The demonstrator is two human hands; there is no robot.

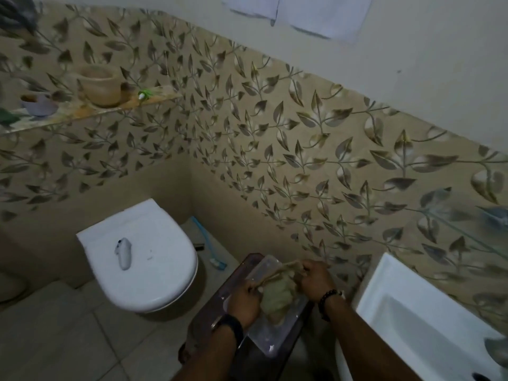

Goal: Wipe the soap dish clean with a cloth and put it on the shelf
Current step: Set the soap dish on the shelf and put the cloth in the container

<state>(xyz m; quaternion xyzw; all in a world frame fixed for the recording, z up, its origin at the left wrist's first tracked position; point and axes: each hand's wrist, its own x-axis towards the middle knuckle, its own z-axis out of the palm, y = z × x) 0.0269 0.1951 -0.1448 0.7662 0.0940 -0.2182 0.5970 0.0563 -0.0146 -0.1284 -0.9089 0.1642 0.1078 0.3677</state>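
A person's two hands work a crumpled, pale cloth (276, 299) over a clear plastic soap dish (270, 336) in a dim bathroom. The left hand (243, 303) grips the dish and a fold of cloth at its near side; the right hand (316, 279), a beaded bracelet (327, 298) on its wrist, pinches the cloth from above. The dish rests on a dark stand (209, 312) between a closed white toilet (143, 259) and a white sink (423, 317). A small white device (123, 253) lies on the toilet lid. High on the leaf-patterned tiled wall, a shelf (90, 112) carries a tan pot (100, 85) and a grey bowl (39, 105).
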